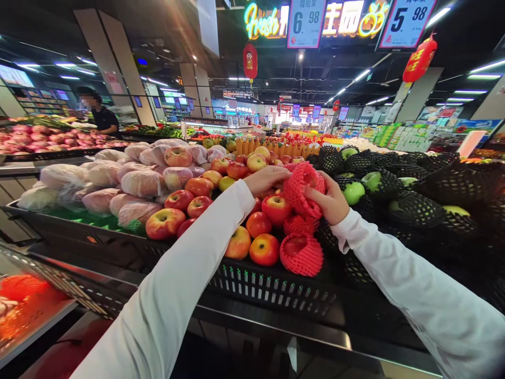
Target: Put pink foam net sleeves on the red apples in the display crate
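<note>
One long black crate [272,290] stands before me, its front edge slotted toward the right. Well past its far left corner, a person [105,118] in a dark top is beside a broad heap of reddish produce [33,139]. To the right, green fruit in black nets [418,210] piles up from near the front edge to the back. Rows of fruit in clear wrap [144,181] take the crate's left part; a strip of green liner [92,225] shows along the front edge there. Loose red and yellow apples [199,206] heap up from the middle of the front edge toward the back.

My two white sleeves [169,279] reach in over the front edge. Right hand [333,200]: closed around a red foam net [303,184], thumb across its near side. Left hand [266,180]: bent at the net's left side, fingertips partly hidden; cannot tell how firmly they grip. The net is raised over the right side of the apple heap, next to the black nets; cannot tell how much of a fruit sits inside. Below it, one more red-netted apple [302,255] lies close to the front edge. Just left of that, a bare red apple [264,249] rests at the same edge.
</note>
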### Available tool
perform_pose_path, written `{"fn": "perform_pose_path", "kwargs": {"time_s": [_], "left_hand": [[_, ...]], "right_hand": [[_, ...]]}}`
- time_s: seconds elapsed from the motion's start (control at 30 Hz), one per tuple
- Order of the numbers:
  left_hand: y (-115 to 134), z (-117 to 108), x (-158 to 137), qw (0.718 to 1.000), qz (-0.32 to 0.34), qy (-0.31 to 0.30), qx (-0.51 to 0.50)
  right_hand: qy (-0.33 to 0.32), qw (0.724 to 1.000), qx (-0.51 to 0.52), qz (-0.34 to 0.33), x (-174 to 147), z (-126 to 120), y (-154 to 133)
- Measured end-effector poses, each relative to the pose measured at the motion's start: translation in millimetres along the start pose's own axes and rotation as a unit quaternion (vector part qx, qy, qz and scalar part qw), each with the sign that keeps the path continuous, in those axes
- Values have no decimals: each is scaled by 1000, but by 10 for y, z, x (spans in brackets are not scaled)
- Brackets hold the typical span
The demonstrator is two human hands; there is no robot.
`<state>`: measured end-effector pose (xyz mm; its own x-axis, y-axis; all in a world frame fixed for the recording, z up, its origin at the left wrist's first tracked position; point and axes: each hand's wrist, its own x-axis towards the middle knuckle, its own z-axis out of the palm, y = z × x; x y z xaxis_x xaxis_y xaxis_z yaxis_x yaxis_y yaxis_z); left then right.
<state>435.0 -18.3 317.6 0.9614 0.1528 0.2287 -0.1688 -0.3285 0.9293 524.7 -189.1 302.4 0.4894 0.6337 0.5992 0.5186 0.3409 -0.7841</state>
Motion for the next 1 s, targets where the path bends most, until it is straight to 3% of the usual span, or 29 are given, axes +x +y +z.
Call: {"fn": "perform_pose_path", "kwargs": {"time_s": [0.17, 0.33, 0.47, 0.7, 0.87, 1.0], "left_hand": [[-61, 110, 49, 999, -29, -37, 13], [20, 172, 4, 999, -8, 48, 7], [69, 204, -71, 999, -24, 26, -41], [30, 164, -63, 996, 75, -17, -53], [19, 117, -30, 986, 136, 16, -90], [0, 93, -11, 982, 169, 42, -75]], "right_hand": [[81, 997, 9, 5, 19, 33, 39], [98, 995, 16, 3, 67, 8, 123], [117, 991, -58, -22, 98, -48, 178], [105, 991, -50, -62, 89, -43, 174], [48, 994, 62, -71, 61, -35, 80], [84, 988, 90, -93, 105, -61, 97]]}}
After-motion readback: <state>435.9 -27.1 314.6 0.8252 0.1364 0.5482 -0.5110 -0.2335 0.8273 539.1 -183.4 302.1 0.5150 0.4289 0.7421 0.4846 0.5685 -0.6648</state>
